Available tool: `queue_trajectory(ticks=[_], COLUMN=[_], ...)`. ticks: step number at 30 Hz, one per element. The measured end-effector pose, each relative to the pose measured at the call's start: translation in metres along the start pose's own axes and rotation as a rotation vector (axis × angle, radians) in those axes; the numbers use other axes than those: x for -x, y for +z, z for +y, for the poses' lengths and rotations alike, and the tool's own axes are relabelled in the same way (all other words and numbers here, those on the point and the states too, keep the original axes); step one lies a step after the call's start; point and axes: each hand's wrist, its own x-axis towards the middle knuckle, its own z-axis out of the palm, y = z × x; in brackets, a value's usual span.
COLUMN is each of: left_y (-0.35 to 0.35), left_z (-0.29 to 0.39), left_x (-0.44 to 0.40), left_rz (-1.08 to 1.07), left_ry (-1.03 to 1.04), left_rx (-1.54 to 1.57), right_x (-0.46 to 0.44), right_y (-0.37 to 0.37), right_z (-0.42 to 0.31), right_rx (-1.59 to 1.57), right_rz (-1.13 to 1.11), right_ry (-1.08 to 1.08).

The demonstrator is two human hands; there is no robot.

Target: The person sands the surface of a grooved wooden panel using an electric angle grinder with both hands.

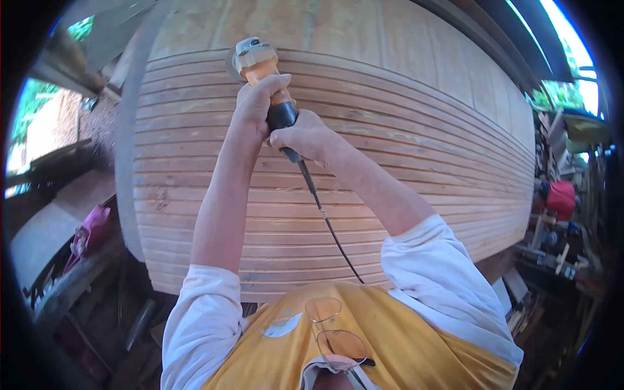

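An angle grinder [282,116] with a metal head, an orange body and a black rear end is held out over the wood. My left hand [255,101] wraps around its body near the head. Behind it, my right hand [304,138] grips the black rear end. Part of a round disc [231,65] shows at the head's left side; whether it touches the wood I cannot tell. Beneath lie many long wooden strips [390,162] side by side, with dark gaps or grooves between them. A black power cord [335,239] runs from the grinder down towards my body.
Wide pale boards [357,32] lie beyond the strips. At left is a pink cloth or bag [91,229] near stacked timber. A red item [560,198] and cluttered tools stand at right. Eyeglasses [342,344] hang at my shirt front.
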Motion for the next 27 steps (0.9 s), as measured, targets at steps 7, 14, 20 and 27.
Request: queue_trajectory(ticks=[7,14,20,27], left_y=[0.156,0.293,0.377,0.409], left_z=[-0.131,-0.225,-0.300,-0.331], left_x=[-0.006,0.002,-0.002,-0.006], left_rz=[-0.209,-0.337,-0.422,-0.445], left_ry=[-0.127,-0.260,-0.267,-0.266], left_rx=[-0.109,-0.210,-0.230,-0.303], right_x=[0.081,0.146,0.183,0.194], right_y=[-0.144,-0.265,-0.346,-0.382], right_z=[0.101,0.171,0.211,0.229], right_rx=[-0.264,-0.350,-0.317,-0.295], right_rz=[0.243,0.373,0.497,0.528], right_ry=[-0.034,-0.035,-0.018,0.020])
